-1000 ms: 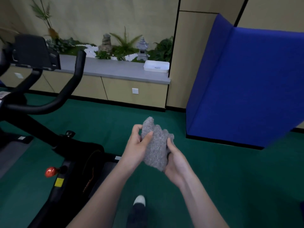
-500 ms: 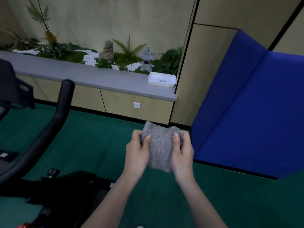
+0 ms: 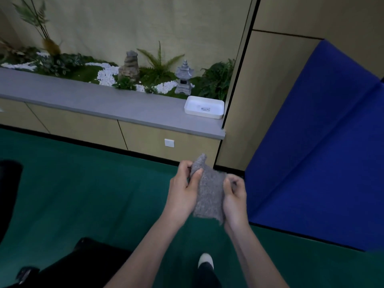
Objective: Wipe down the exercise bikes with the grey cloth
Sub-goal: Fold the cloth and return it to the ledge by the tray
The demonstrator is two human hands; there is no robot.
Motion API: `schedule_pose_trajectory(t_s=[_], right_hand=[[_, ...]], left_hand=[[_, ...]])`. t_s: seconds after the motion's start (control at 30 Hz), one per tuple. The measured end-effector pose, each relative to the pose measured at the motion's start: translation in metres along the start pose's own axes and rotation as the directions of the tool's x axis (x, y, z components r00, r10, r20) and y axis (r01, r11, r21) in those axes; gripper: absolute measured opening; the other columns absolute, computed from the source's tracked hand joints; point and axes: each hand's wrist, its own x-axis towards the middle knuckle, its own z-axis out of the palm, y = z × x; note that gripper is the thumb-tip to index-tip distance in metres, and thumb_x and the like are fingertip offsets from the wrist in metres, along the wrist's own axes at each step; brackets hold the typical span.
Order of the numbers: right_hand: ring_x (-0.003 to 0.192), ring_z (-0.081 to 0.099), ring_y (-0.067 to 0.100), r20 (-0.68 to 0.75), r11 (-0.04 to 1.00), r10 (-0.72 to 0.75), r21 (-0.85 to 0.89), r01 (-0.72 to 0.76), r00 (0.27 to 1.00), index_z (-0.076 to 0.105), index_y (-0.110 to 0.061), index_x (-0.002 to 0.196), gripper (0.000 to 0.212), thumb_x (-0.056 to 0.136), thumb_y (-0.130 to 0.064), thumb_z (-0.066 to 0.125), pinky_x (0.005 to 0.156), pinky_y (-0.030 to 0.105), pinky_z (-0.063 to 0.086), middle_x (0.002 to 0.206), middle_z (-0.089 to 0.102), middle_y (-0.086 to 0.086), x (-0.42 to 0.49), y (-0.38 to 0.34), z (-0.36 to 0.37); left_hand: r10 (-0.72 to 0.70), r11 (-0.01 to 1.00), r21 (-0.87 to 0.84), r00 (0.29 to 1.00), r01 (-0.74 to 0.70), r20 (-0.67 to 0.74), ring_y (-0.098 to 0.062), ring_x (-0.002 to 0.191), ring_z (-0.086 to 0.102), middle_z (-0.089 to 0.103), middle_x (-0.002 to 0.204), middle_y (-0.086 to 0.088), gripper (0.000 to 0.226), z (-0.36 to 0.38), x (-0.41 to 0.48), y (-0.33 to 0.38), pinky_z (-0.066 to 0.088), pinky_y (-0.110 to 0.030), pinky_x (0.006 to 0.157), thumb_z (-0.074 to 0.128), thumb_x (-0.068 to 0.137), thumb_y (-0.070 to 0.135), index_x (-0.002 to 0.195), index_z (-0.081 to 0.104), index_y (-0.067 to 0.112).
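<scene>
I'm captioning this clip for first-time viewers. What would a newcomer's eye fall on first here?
Dead centre, the left hand and right hand grip a grey cloth between them above the green floor. A big blue mat fills the right side, and at the back a stone lantern stands among ferns behind a white tray.
</scene>
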Motion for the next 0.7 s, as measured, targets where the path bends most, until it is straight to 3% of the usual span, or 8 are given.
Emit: schedule_pose_trajectory(t_s=[0.1, 0.17, 0.23, 0.37, 0.43, 0.5, 0.6, 0.7], right_hand=[[0.097, 0.067, 0.02, 0.228, 0.909, 0.299, 0.227, -0.349, 0.927, 0.052, -0.017, 0.118, 0.042, 0.088, -0.046, 0.053, 0.075, 0.036, 0.056, 0.112, 0.064, 0.008, 0.047, -0.005, 0.002], [0.103, 0.066, 0.025, 0.391, 0.785, 0.445, 0.261, -0.561, 0.805, 0.048, -0.017, 0.128, 0.067, 0.078, -0.061, 0.049, 0.084, 0.041, 0.055, 0.116, 0.064, 0.012, 0.08, -0.012, -0.001], [0.11, 0.064, 0.033, 0.5, 0.722, 0.497, 0.215, -0.657, 0.709, 0.046, -0.015, 0.128, 0.075, 0.076, -0.069, 0.045, 0.098, 0.049, 0.047, 0.122, 0.064, 0.017, 0.111, -0.017, -0.005], [0.11, 0.064, 0.035, 0.638, 0.674, 0.526, 0.091, -0.733, 0.562, 0.052, -0.012, 0.125, 0.08, 0.079, -0.076, 0.042, 0.103, 0.052, 0.042, 0.118, 0.065, 0.023, 0.154, -0.028, -0.004], [0.109, 0.064, 0.035, 0.638, 0.649, 0.514, 0.148, -0.746, 0.573, 0.056, -0.009, 0.123, 0.07, 0.083, -0.066, 0.051, 0.1, 0.053, 0.045, 0.117, 0.065, 0.023, 0.169, -0.038, 0.004], [0.106, 0.067, 0.031, 0.578, 0.627, 0.495, 0.28, -0.727, 0.649, 0.058, -0.01, 0.122, 0.052, 0.083, -0.045, 0.062, 0.095, 0.049, 0.049, 0.117, 0.067, 0.018, 0.191, -0.044, 0.015], [0.106, 0.066, 0.025, 0.472, 0.66, 0.404, 0.443, -0.607, 0.784, 0.063, -0.01, 0.115, 0.037, 0.081, -0.024, 0.065, 0.089, 0.039, 0.052, 0.12, 0.066, 0.015, 0.225, -0.052, 0.032], [0.113, 0.062, 0.029, 0.381, 0.72, 0.353, 0.473, -0.508, 0.854, 0.059, -0.005, 0.12, 0.035, 0.089, -0.02, 0.059, 0.099, 0.047, 0.048, 0.122, 0.065, 0.016, 0.257, -0.059, 0.056]], left_hand=[[-0.065, 0.997, -0.055, 0.997, 0.062, -0.043, -0.014, 0.07, 0.06, 0.063, 0.081, -0.003, 0.011, 0.024, 0.048, -0.001, 0.049, -0.029, 0.061, 0.047, 0.097, 0.032, 0.088, 0.046, 0.027], [-0.118, 0.987, -0.113, 0.991, 0.111, -0.065, -0.013, 0.075, 0.06, 0.061, 0.086, -0.004, 0.01, 0.039, 0.082, -0.002, 0.051, -0.032, 0.069, 0.046, 0.098, 0.031, 0.09, 0.046, 0.026], [-0.164, 0.97, -0.193, 0.984, 0.148, -0.073, -0.012, 0.079, 0.061, 0.06, 0.089, -0.003, 0.009, 0.051, 0.113, 0.0, 0.051, -0.036, 0.072, 0.045, 0.098, 0.03, 0.091, 0.046, 0.024], [-0.154, 0.962, -0.249, 0.978, 0.115, -0.142, -0.003, 0.077, 0.058, 0.058, 0.089, 0.002, 0.008, 0.068, 0.159, 0.002, 0.049, -0.026, 0.07, 0.045, 0.099, 0.028, 0.092, 0.045, 0.023], [-0.157, 0.954, -0.282, 0.972, 0.103, -0.177, -0.001, 0.074, 0.058, 0.058, 0.084, 0.007, 0.007, 0.072, 0.174, 0.002, 0.049, -0.02, 0.066, 0.045, 0.099, 0.026, 0.093, 0.046, 0.023], [-0.18, 0.933, -0.343, 0.964, 0.105, -0.195, 0.001, 0.07, 0.058, 0.058, 0.079, 0.009, 0.006, 0.076, 0.193, 0.0, 0.048, -0.017, 0.063, 0.046, 0.098, 0.024, 0.093, 0.047, 0.02], [-0.204, 0.911, -0.394, 0.963, 0.12, -0.177, -0.005, 0.077, 0.058, 0.058, 0.082, 0.004, 0.007, 0.075, 0.215, -0.006, 0.052, -0.028, 0.07, 0.046, 0.098, 0.022, 0.094, 0.048, 0.016], [-0.247, 0.879, -0.45, 0.957, 0.157, -0.149, -0.017, 0.082, 0.057, 0.056, 0.087, -0.006, 0.013, 0.073, 0.238, -0.022, 0.052, -0.038, 0.071, 0.047, 0.098, 0.021, 0.096, 0.048, 0.008]])
